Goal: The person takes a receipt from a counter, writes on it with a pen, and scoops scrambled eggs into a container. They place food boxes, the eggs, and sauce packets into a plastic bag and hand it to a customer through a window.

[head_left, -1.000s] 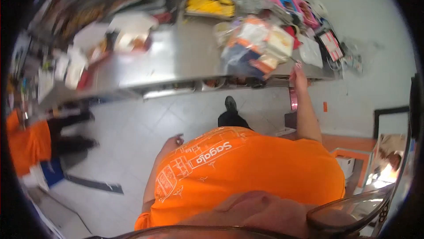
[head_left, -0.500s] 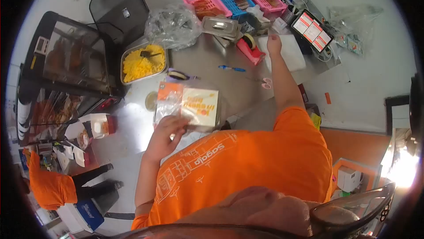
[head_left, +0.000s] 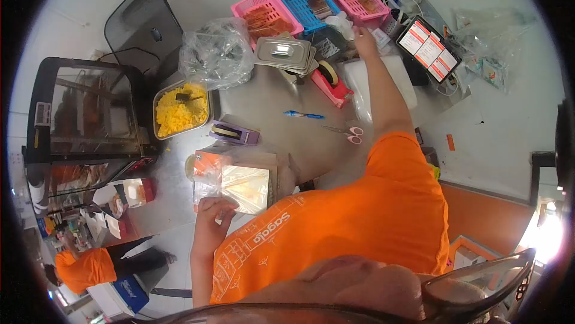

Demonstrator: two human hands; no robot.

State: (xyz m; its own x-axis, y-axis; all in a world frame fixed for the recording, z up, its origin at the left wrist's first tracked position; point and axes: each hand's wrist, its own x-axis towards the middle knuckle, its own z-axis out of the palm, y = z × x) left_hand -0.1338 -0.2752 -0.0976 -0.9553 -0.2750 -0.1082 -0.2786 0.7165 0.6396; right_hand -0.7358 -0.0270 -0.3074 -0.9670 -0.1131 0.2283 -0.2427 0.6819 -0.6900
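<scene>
Fingers of the left hand curl over the near edge of a clear plastic bag with an orange-and-cream packet inside, thumb underneath, so the hand is closed on the bag's lower left corner while the rest of it lies flat on the steel counter just beyond the knuckles. Far across the counter the right hand is stretched out at the end of a straight arm, its fingers reaching into the clutter beside the blue basket; whether they grip anything there cannot be told. Just short of that hand sit a stack of steel lids and a pink tape dispenser, and to its outer side a tablet showing orange tiles. Between the two hands the counter is mostly bare, crossed only by a blue pen and pink-handled scissors. Beyond the left hand and away from the body stand a purple tape dispenser and a tray of yellow food. The counter's near edge runs right under the left wrist, with floor below it, where another person in an orange shirt crouches well apart.
</scene>
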